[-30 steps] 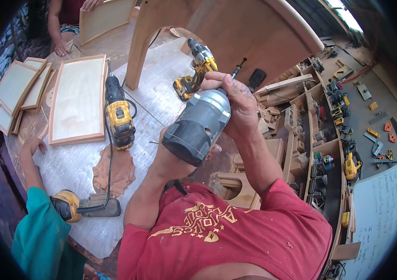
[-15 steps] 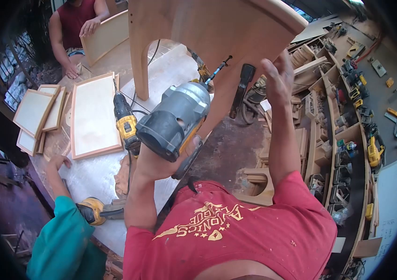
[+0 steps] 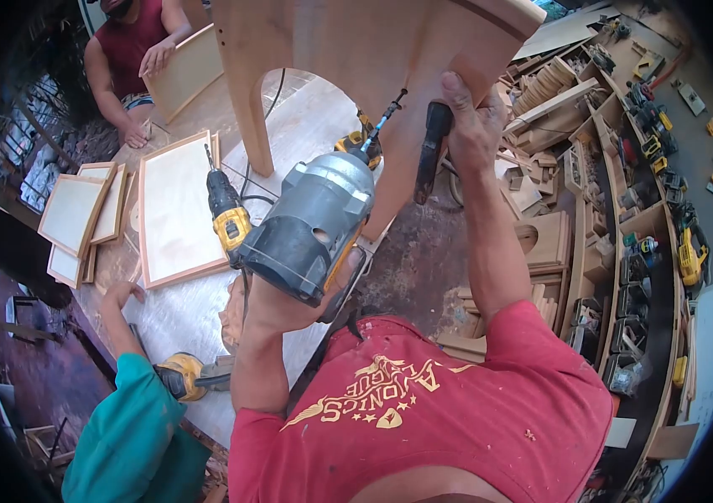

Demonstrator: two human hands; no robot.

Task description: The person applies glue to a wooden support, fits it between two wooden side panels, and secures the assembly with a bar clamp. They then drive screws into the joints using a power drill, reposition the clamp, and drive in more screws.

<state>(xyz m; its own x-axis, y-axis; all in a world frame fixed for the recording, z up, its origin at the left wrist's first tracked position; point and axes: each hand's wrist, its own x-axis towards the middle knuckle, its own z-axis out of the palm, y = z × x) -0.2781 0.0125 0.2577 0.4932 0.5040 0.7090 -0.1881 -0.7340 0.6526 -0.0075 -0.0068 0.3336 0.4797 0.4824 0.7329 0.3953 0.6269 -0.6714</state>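
My left hand [image 3: 285, 306] is wrapped round the grip of a grey and yellow cordless impact driver [image 3: 314, 222]. The driver's long bit [image 3: 384, 123] points up and away, its tip right at the face of a curved wooden panel [image 3: 331, 38] with an arched cutout. My right hand [image 3: 476, 126] has its palm turned toward me and the thumb stretched up, against the panel near its right edge. Just left of this hand, the black handle of a clamp [image 3: 432, 151] hangs down from the panel. Part of the right hand's fingers is hidden.
A yellow and black drill [image 3: 229, 214] lies on the worktable beside light framed panels [image 3: 179, 210]. Close on my left, a person in a green sleeve [image 3: 134, 419] is near a yellow sander [image 3: 180, 375]. Another person [image 3: 134, 59] steadies a panel. Tool-filled shelving [image 3: 625, 193] runs along the right.
My right hand has moved left onto the panel beside the clamp handle. The driver stays in my left hand, its bit near the same spot. The view has shifted slightly.
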